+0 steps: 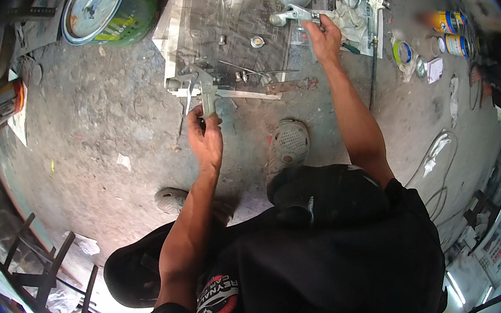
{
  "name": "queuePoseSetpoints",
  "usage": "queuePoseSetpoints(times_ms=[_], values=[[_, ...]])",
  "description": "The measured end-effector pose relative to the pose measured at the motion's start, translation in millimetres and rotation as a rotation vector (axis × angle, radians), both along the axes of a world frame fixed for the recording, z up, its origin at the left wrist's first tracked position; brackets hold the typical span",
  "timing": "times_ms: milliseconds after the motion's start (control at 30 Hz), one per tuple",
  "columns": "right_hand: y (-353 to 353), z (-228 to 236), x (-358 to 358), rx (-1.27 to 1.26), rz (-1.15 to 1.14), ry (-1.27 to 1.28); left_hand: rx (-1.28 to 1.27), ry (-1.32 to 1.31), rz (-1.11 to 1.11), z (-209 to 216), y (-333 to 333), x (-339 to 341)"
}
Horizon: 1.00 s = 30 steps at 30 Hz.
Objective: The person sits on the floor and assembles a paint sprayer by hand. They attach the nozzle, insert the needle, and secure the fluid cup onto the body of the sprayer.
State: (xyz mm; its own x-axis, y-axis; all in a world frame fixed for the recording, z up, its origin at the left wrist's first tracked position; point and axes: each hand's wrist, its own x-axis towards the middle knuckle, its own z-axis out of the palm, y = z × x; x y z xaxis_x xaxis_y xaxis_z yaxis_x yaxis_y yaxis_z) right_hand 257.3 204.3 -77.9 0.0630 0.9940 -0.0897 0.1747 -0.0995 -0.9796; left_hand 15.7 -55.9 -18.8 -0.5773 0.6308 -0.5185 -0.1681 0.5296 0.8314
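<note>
Spray guns [209, 99] sit within both hands [207, 141]; one each.

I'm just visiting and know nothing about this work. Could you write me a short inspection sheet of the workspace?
Surface: printed newspaper spread on a stained, bare floor.
Job's things: left spray gun, right spray gun, both metal; small metal parts on the newspaper.
Clutter: green bucket, blue-and-yellow tins, paper scrap.
Grips: left grip and right grip each hold one gun.
Cables: thin looped cord or hose on the floor, right.
Surroundings: another person, partly visible, far right; dark metal frame, lower left.
</note>
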Motion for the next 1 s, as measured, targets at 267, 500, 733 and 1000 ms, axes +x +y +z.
queuePoseSetpoints(times_ms=[267, 500, 733, 1000], values=[[-24, 11, -11, 0.001, 0.089, -0.284, -0.036, -0.051, 0.033, -16, 15, -1], [-27, 4, -11, -0.04, 0.121, -0.283, 0.043, -0.104, 0.043, -47, 13, -6], [-26, 2, -11, 0.006, 0.128, -0.356, 0.023, -0.102, -0.025, -55, 17, -11], [-10, -3, -10, 0.059, 0.234, -0.499, 0.04, -0.187, -0.004, -48, 22, -1]])
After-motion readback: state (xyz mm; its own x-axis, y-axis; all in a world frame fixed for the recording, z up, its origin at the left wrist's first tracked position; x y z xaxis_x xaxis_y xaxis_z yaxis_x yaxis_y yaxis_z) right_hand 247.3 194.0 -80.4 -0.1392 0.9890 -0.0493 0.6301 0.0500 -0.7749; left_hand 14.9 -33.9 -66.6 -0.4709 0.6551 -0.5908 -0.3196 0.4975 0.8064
